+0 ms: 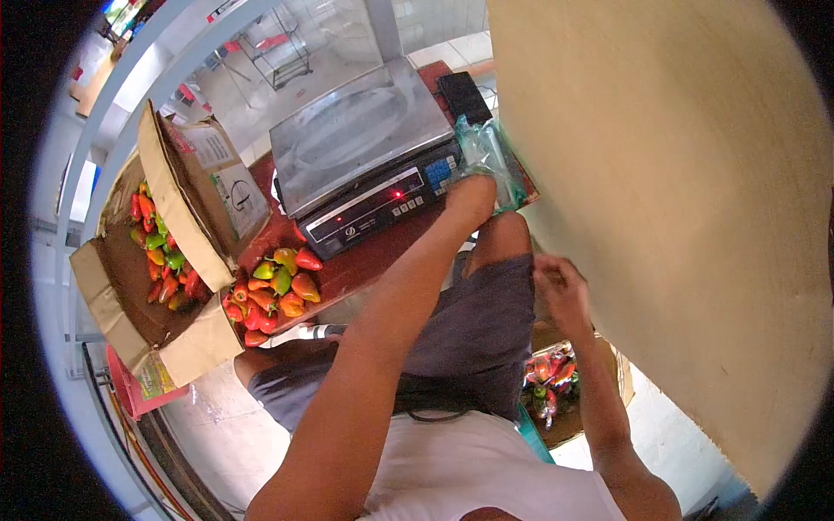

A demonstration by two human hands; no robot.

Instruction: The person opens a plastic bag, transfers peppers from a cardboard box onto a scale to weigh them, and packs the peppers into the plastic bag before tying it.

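The left hand touches the clear plastic bags at one o'clock, beside the scale — I cannot tell how its fingers sit. The right hand, at three o'clock, is blurry, its fingers loosely bent. Loose peppers lie on the red table at nine o'clock — more fill the open box beside them.

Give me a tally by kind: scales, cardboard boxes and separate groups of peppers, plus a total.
Scales: 1, the digital scale
Cardboard boxes: 2, the left box and the lower right box
Pepper groups: 3, peppers in the left box, loose peppers beside it, peppers in the lower right box
Total: 6
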